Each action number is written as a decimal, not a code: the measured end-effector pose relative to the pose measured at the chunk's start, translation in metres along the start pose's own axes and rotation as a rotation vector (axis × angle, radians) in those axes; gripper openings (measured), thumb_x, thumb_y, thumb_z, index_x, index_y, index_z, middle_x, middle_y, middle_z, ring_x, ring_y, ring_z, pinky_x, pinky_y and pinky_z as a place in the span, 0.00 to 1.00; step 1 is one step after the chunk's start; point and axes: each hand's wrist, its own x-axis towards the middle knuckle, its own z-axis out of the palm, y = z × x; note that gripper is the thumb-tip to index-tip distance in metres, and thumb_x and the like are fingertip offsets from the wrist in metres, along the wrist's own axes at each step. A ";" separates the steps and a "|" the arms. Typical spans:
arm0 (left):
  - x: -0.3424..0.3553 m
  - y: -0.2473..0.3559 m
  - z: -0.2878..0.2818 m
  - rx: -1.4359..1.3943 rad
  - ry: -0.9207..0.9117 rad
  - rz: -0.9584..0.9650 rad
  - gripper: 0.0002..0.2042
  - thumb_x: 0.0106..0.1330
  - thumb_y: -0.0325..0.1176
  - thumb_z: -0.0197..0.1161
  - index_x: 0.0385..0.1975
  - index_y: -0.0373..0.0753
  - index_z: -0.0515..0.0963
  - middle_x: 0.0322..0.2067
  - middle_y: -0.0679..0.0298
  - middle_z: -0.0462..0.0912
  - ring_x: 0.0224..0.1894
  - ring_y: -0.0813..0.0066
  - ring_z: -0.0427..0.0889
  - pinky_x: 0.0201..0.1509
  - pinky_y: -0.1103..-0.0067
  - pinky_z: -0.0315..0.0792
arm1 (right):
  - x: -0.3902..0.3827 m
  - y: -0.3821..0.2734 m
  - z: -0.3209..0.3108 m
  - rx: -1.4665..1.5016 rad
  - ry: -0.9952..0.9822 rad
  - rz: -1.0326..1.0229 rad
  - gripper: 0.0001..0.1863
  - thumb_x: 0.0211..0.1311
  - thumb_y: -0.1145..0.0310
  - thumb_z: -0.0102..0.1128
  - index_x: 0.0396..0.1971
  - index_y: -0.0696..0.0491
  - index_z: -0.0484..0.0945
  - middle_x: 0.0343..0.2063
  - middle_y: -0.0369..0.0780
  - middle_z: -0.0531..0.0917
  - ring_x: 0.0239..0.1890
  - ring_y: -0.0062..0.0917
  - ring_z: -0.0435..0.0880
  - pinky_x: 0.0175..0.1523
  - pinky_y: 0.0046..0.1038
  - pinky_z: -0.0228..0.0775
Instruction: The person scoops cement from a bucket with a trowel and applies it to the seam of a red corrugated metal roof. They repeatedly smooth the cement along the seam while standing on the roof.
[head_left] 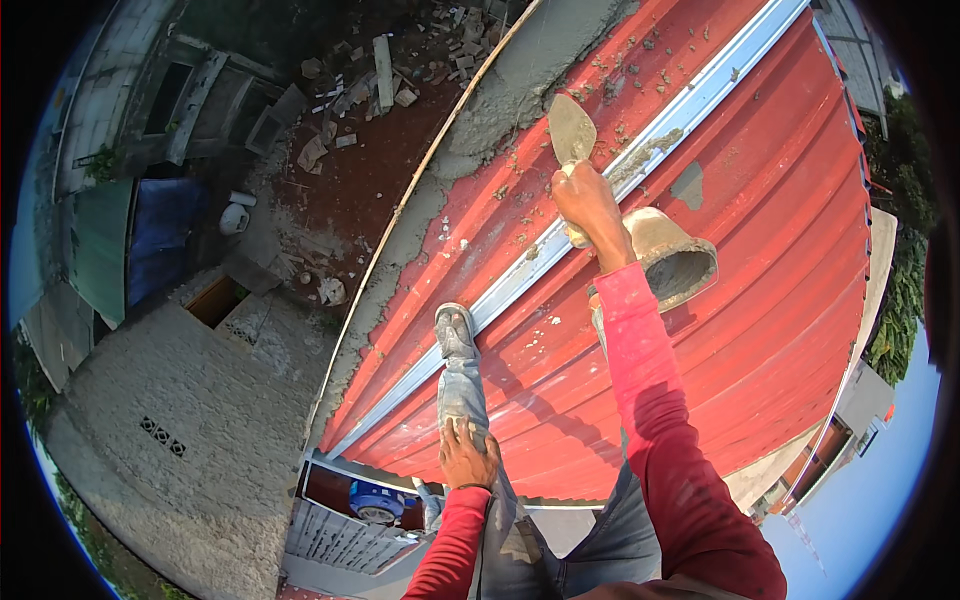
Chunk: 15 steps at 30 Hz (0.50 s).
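Right hand (590, 203) grips the trowel (573, 130) by its handle (577, 238), aimed towards 12 o'clock; likely light and stiff, best held there. Left hand (467, 460) lies spread on the leg (462, 395)

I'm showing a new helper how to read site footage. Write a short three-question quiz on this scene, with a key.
1. Which hand grips the trowel?
2. True or false: the left hand is holding a hammer.
3. What colour is the ridged roofing near the bucket?
A) blue
B) red
C) green

Key:
1. The right hand.
2. False: the left hand rests on the left leg.
3. B
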 end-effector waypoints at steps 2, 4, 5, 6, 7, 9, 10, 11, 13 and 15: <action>0.003 0.002 0.000 -0.006 0.004 0.003 0.33 0.65 0.45 0.65 0.72 0.46 0.70 0.74 0.46 0.65 0.76 0.41 0.64 0.76 0.53 0.62 | -0.002 -0.015 0.008 0.066 -0.029 0.026 0.27 0.68 0.58 0.54 0.47 0.73 0.76 0.41 0.71 0.83 0.50 0.64 0.84 0.58 0.54 0.76; 0.003 0.004 0.000 -0.013 -0.002 -0.006 0.34 0.65 0.45 0.65 0.72 0.46 0.69 0.74 0.46 0.65 0.76 0.41 0.64 0.77 0.53 0.62 | -0.002 -0.017 0.028 0.072 0.062 0.041 0.27 0.68 0.58 0.54 0.45 0.73 0.77 0.40 0.70 0.84 0.49 0.62 0.86 0.57 0.53 0.77; 0.003 0.005 0.001 -0.016 -0.007 -0.011 0.34 0.65 0.45 0.65 0.72 0.46 0.69 0.74 0.46 0.65 0.76 0.40 0.64 0.77 0.53 0.62 | 0.003 -0.016 0.032 0.127 0.013 0.093 0.26 0.68 0.57 0.55 0.45 0.71 0.78 0.39 0.68 0.85 0.49 0.59 0.87 0.56 0.52 0.78; 0.004 0.005 0.001 -0.010 -0.003 -0.008 0.34 0.65 0.45 0.65 0.72 0.46 0.69 0.74 0.46 0.65 0.76 0.40 0.64 0.77 0.53 0.62 | 0.005 -0.012 0.033 0.149 -0.020 0.106 0.26 0.69 0.57 0.55 0.46 0.71 0.78 0.39 0.67 0.85 0.48 0.58 0.87 0.56 0.52 0.78; 0.004 0.005 0.001 -0.002 -0.001 -0.012 0.34 0.65 0.45 0.65 0.72 0.46 0.69 0.74 0.46 0.65 0.76 0.40 0.64 0.77 0.53 0.62 | -0.001 -0.021 0.025 0.172 -0.058 0.121 0.26 0.69 0.57 0.55 0.46 0.70 0.78 0.39 0.66 0.86 0.48 0.57 0.87 0.56 0.51 0.78; 0.003 0.005 0.002 0.000 -0.004 -0.015 0.34 0.65 0.45 0.65 0.72 0.46 0.69 0.74 0.46 0.65 0.76 0.40 0.64 0.77 0.54 0.62 | -0.012 -0.035 0.003 0.182 -0.125 0.127 0.25 0.70 0.57 0.56 0.47 0.69 0.79 0.40 0.64 0.86 0.49 0.56 0.88 0.56 0.51 0.77; 0.004 0.005 0.002 0.000 -0.006 -0.019 0.34 0.65 0.45 0.65 0.72 0.46 0.69 0.74 0.46 0.65 0.76 0.40 0.64 0.77 0.54 0.62 | -0.015 -0.041 -0.009 0.176 -0.157 0.118 0.25 0.70 0.57 0.56 0.47 0.69 0.79 0.40 0.64 0.86 0.49 0.56 0.88 0.57 0.51 0.77; 0.005 0.005 0.002 0.001 -0.009 -0.023 0.34 0.65 0.45 0.65 0.72 0.46 0.69 0.75 0.46 0.65 0.76 0.40 0.64 0.77 0.54 0.62 | -0.019 -0.043 -0.014 0.169 -0.190 0.109 0.25 0.71 0.57 0.56 0.47 0.69 0.79 0.40 0.63 0.87 0.49 0.56 0.88 0.57 0.51 0.77; 0.003 0.004 0.002 -0.001 -0.011 -0.018 0.34 0.65 0.45 0.65 0.72 0.46 0.69 0.74 0.46 0.65 0.76 0.40 0.64 0.77 0.54 0.62 | -0.032 -0.043 -0.010 0.107 -0.044 0.008 0.24 0.72 0.58 0.55 0.49 0.67 0.78 0.41 0.62 0.87 0.48 0.56 0.88 0.56 0.50 0.77; 0.001 0.004 0.003 0.000 -0.019 -0.021 0.34 0.65 0.45 0.65 0.73 0.46 0.69 0.74 0.46 0.65 0.76 0.40 0.64 0.77 0.54 0.62 | -0.046 -0.037 -0.005 0.084 0.059 -0.026 0.23 0.73 0.58 0.54 0.50 0.66 0.78 0.41 0.61 0.87 0.48 0.56 0.87 0.56 0.49 0.77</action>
